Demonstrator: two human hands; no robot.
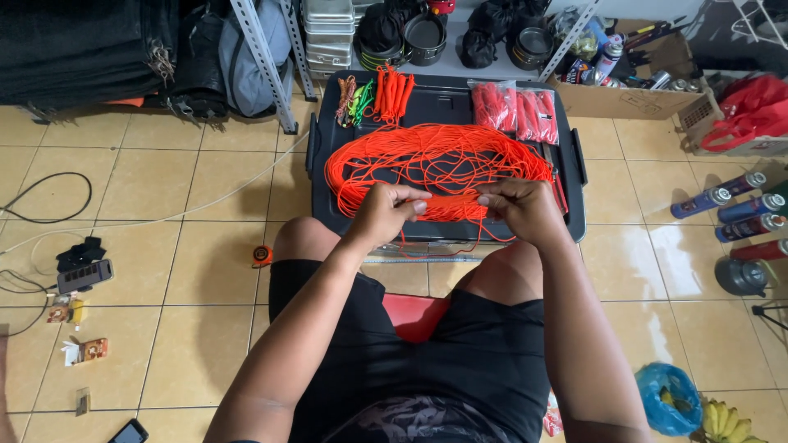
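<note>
Loose orange cord (435, 160) crowds the black lid (579, 205); bare tiled floor (164, 262) lies open left.

— Looks like a home storeroom doubling as a small camping-gear workshop?
— Yes: metal shelving (267, 61) at 11 o'clock, stacked cooking pots (427, 37) at 12, gas canisters (735, 205) at 3, tiled floor (180, 271) underfoot, cord bundles (392, 92) sorted on a black bin lid (443, 105).

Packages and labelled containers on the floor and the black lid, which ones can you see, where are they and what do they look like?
Clear bags of red cord: far right of the black lid, flat.
Cardboard box: top right, brown, open.
Gas canisters: right edge, lying down, blue and red cylinders.
Small carton: floor, left, orange and white.
Blue plastic bag: bottom right, crumpled.
</note>
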